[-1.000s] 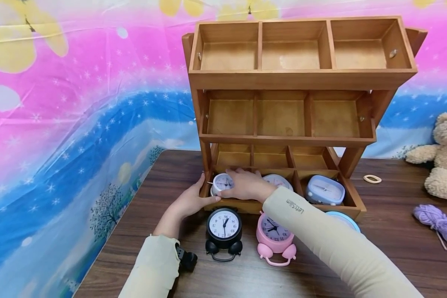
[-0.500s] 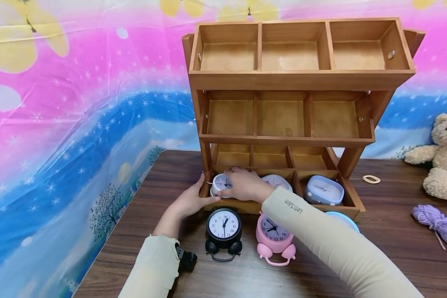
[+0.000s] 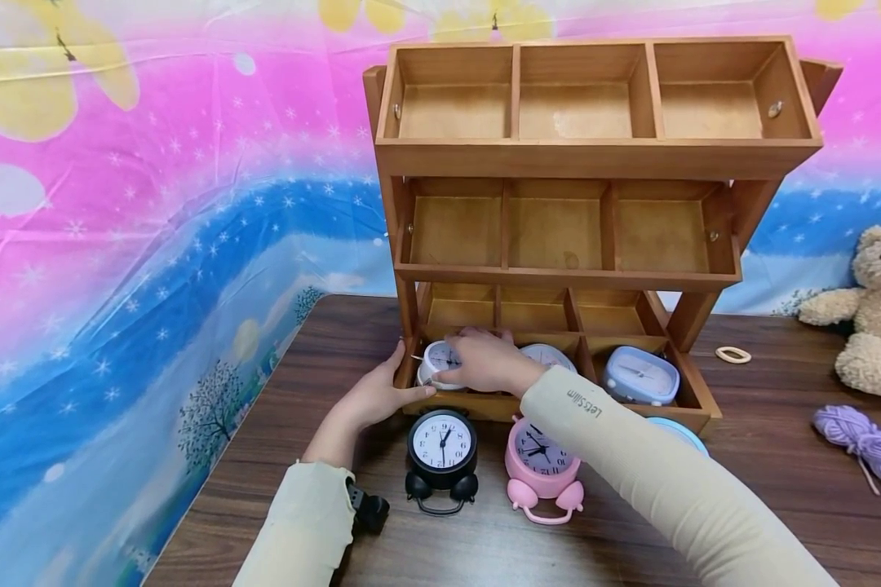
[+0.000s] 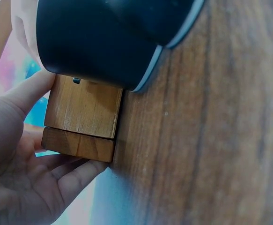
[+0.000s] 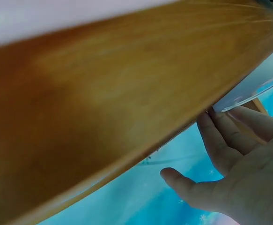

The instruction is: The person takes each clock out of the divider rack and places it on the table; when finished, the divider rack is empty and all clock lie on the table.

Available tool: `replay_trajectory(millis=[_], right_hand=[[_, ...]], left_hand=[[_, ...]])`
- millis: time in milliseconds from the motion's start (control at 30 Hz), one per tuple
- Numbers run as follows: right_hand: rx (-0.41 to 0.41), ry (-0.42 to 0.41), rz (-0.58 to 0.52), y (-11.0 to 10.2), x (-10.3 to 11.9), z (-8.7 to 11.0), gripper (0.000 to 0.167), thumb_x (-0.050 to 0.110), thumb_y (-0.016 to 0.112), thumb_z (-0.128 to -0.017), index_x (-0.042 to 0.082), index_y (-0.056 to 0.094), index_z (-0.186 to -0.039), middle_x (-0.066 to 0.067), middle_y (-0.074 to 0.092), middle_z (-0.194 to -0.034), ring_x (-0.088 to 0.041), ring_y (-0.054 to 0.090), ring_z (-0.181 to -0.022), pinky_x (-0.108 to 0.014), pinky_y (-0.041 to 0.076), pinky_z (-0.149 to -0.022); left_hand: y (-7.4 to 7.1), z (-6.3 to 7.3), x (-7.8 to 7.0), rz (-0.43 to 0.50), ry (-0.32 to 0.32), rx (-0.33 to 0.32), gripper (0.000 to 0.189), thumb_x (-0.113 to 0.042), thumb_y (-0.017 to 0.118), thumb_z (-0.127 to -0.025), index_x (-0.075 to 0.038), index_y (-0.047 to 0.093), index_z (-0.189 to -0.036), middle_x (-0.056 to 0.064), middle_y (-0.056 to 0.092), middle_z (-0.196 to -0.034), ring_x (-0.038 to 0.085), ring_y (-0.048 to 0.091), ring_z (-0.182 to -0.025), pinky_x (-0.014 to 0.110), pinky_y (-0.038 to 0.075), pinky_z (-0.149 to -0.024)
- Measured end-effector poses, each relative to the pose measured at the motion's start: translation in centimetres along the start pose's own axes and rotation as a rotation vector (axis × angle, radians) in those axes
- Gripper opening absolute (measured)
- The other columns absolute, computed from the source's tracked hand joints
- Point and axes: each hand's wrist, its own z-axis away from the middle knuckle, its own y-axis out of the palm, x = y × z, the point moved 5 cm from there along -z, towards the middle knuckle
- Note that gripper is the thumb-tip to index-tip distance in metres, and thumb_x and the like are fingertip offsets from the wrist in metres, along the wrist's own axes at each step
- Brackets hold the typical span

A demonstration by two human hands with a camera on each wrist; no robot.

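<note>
A white alarm clock [image 3: 439, 361] sits in the left compartment of the bottom tier of a wooden shelf [image 3: 595, 159]. My right hand [image 3: 490, 364] holds it from the right, thumb across its front; the other fingertips are hidden in the head view. In the right wrist view, fingers [image 5: 220, 136] reach past a wooden panel to a pale rounded casing. My left hand [image 3: 377, 399] grips the bottom tier's left end, thumb at the front and fingers along the side. A black twin-bell alarm clock [image 3: 442, 444] lies face up just in front, its dark casing [image 4: 94, 42] close to the left thumb.
A pale round clock [image 3: 548, 356] and a blue clock [image 3: 641, 375] occupy the other front compartments. On the table lie a pink alarm clock [image 3: 543, 456], a light-blue rim [image 3: 679, 432] partly under the right sleeve, a wooden ring [image 3: 732, 355], purple yarn [image 3: 862, 440] and a teddy bear [image 3: 877, 310].
Both hands keep nearly the same places. The white alarm clock's face shifts only slightly under the right hand.
</note>
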Motion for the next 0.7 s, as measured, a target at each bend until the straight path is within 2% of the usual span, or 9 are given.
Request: replay_trajectory(millis=[567,700], right_hand=[[-0.054,-0.016,-0.059,-1.1,-0.5,-0.1,0.074,0.055,0.058,-0.095,0.012,0.042,-0.153,-0.013,0.041,-0.154,-0.031,0.039,-0.141,-0.068,0.021,-0.11],[-0.075,-0.041,-0.086,-1.8,-0.5,0.1,0.073,0.054,0.057,-0.096,0.009,0.043,-0.151,-0.016,0.045,-0.151,-0.032,0.044,-0.136,-0.062,0.03,-0.109]], left_hand=[[0.0,-0.1,0.1,-0.01,-0.011,-0.001,0.101,-0.044,0.068,-0.093,-0.011,0.002,-0.16,0.021,0.018,-0.162,0.041,0.024,-0.146,0.059,0.026,-0.113],[0.0,-0.1,0.0,-0.009,-0.018,-0.006,0.099,-0.041,0.068,-0.093,-0.011,0.002,-0.16,0.021,0.018,-0.162,0.041,0.024,-0.146,0.059,0.026,-0.113]])
